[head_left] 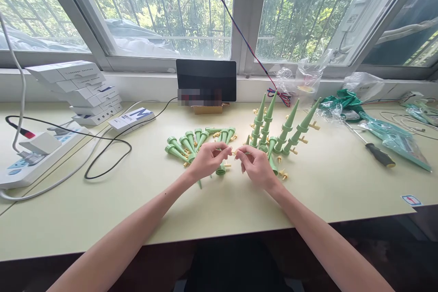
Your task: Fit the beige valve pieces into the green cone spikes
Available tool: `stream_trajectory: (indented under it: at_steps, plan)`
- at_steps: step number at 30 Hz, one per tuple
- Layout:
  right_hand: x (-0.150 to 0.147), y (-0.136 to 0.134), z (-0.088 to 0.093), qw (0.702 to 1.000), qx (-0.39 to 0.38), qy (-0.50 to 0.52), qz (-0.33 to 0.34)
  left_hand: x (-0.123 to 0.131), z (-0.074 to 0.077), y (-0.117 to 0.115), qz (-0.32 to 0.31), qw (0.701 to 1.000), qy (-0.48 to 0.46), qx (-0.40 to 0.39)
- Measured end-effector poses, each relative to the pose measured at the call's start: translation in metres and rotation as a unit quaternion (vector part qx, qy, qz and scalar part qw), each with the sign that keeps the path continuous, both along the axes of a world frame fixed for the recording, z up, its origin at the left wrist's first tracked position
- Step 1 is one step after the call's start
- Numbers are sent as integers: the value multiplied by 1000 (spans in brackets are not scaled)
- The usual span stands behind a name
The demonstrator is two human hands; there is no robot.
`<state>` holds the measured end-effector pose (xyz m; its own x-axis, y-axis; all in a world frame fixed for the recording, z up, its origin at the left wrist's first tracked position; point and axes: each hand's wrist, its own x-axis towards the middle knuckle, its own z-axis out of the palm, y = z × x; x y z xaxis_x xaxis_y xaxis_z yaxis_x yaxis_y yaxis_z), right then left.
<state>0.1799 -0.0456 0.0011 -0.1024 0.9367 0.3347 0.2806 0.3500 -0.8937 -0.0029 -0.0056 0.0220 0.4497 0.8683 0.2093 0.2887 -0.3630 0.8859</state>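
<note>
My left hand (207, 160) and my right hand (256, 166) meet over the middle of the pale green table (137, 210), fingers pinched together. Between them they hold a green cone spike (221, 167) with a small yellow piece (234, 152) at the fingertips. Behind my left hand lies a pile of green cone spikes (191, 142). Behind my right hand a second group of longer green cone spikes (282, 127) with yellow valve pieces points up and away. Loose yellow pieces (283, 174) lie beside my right wrist.
A tablet (205, 80) leans against the window sill. At left are a power strip (32, 155), black cable (106, 146) and stacked white boxes (82, 89). At right lie a screwdriver (374, 150), plastic bags (393, 134) and green material (342, 100).
</note>
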Motion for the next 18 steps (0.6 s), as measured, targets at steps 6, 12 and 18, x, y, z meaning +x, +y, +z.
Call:
stream_trajectory:
  at_steps: [6, 12, 18]
  plan:
    - [1, 1, -2, 1000, -8, -5, -3, 0, -1, 1, -10, 1000, -15, -7]
    - [2, 1, -3, 1000, -10, 4, -5, -1, -1, 1, 1, 1000, -16, -5]
    - [1, 2, -3, 1000, -10, 18, 0, 0, 0, 1, 1, 1000, -16, -5]
